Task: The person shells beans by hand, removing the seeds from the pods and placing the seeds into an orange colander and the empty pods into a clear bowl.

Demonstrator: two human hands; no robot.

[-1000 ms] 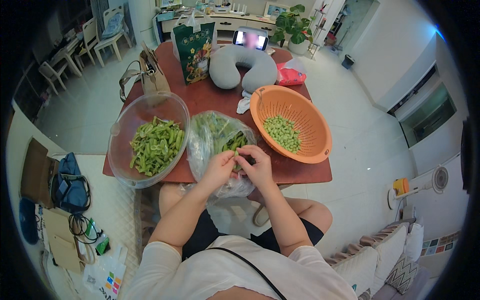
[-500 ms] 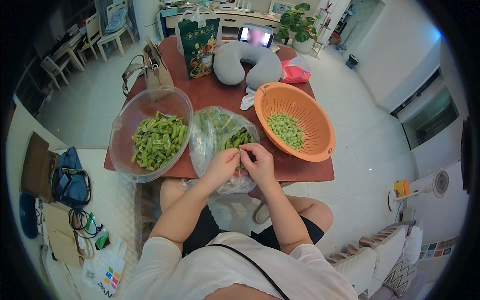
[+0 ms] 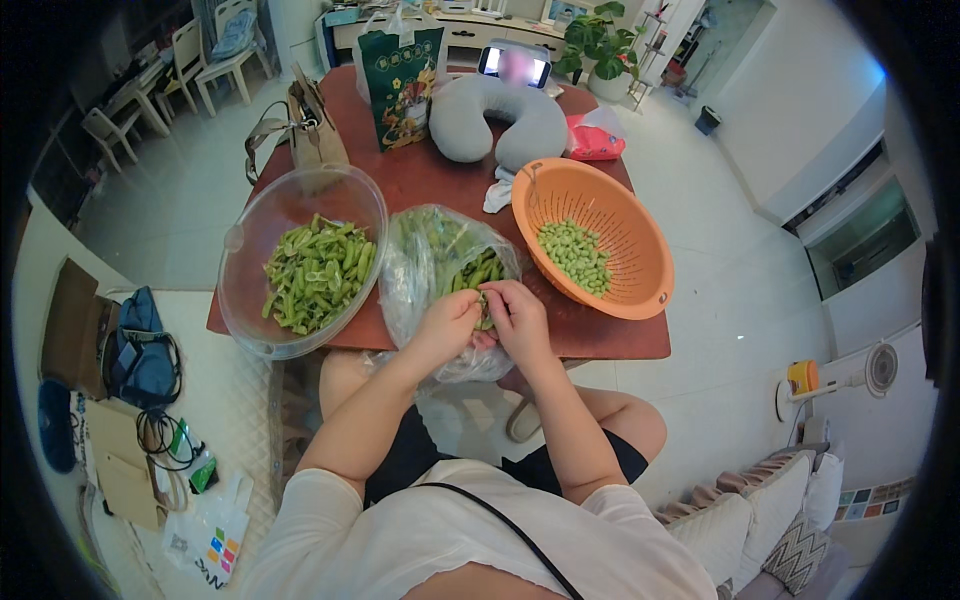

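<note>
Both hands meet over a clear plastic bag [image 3: 400, 290] of green bean pods [image 3: 482, 270] at the table's near edge. My left hand [image 3: 447, 322] is closed, its thumb and fingertips pinching a green bean pod [image 3: 485, 312]. From the other side my right hand [image 3: 520, 318] pinches the same pod, which the fingers partly cover. Left of the bag, a clear plastic bowl [image 3: 235, 300] holds a heap of split green pods [image 3: 320, 270]. To the right, a tilted orange colander [image 3: 640, 235] contains shelled pale green beans [image 3: 575, 255].
On the reddish-brown table [image 3: 400, 180] behind stand a beige handbag [image 3: 318, 135], a green shopping bag [image 3: 400, 90], a grey neck pillow [image 3: 465, 125], a lit phone [image 3: 514, 67] and a pink tissue pack [image 3: 595, 138]. A standing fan [image 3: 880, 369] is at right.
Both hands stay over the bag, the fingers shifting slightly on the pod, which now shows more between them. The whole view has shifted a little; bowl and colander contents look the same.
</note>
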